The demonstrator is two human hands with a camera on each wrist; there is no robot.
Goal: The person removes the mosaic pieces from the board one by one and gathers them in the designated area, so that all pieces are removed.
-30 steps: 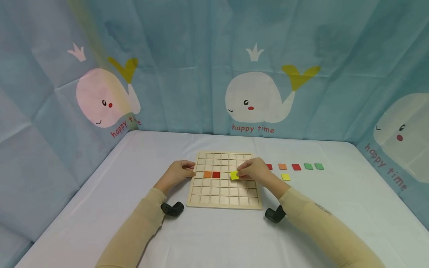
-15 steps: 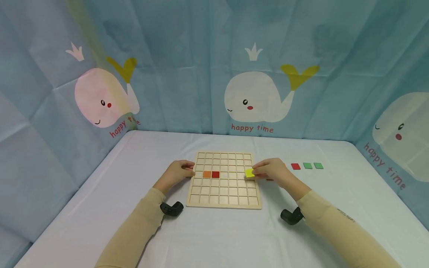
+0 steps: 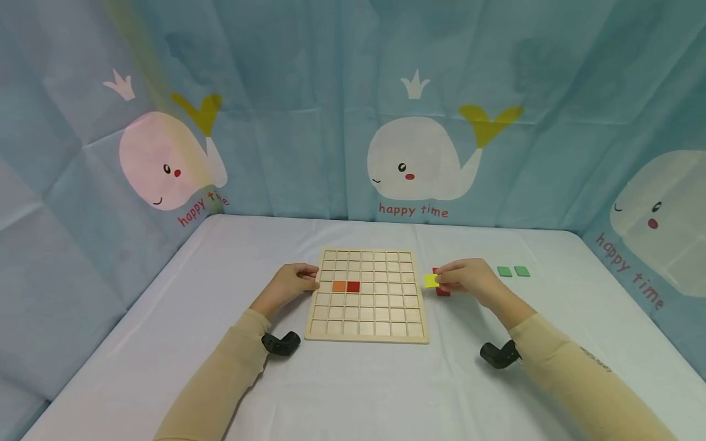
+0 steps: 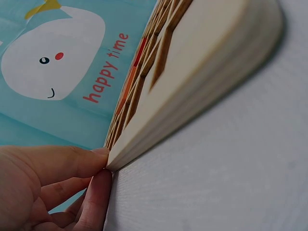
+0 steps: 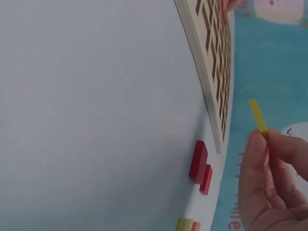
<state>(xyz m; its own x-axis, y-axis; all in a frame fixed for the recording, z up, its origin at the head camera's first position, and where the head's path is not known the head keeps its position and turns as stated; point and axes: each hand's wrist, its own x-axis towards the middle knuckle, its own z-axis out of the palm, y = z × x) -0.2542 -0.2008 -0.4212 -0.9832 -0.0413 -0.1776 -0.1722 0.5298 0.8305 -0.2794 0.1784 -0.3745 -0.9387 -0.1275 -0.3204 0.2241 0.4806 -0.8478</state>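
A square wooden grid board [image 3: 366, 312] lies on the white table. An orange tile [image 3: 339, 286] and a red tile [image 3: 353, 286] sit side by side in its cells. At the board's left edge, my left hand [image 3: 290, 286] pinches the rim; the left wrist view shows fingertips [image 4: 99, 161] against its corner. Just off the right edge, my right hand [image 3: 473, 282] pinches a yellow tile [image 3: 431, 281] between thumb and fingertips. That tile is raised above the table in the right wrist view. Beneath it lie two red tiles [image 5: 198, 163], partly hidden by the hand in the head view.
Two green tiles [image 3: 513, 271] lie right of my right hand. Another yellow tile [image 5: 185, 224] and an orange one [image 5: 195, 226] show at the bottom of the right wrist view. A blue whale-print curtain [image 3: 309, 153] stands behind the table.
My right hand has moved right with the yellow tile, from over the board to beyond its right edge. My left hand stays at the left edge.
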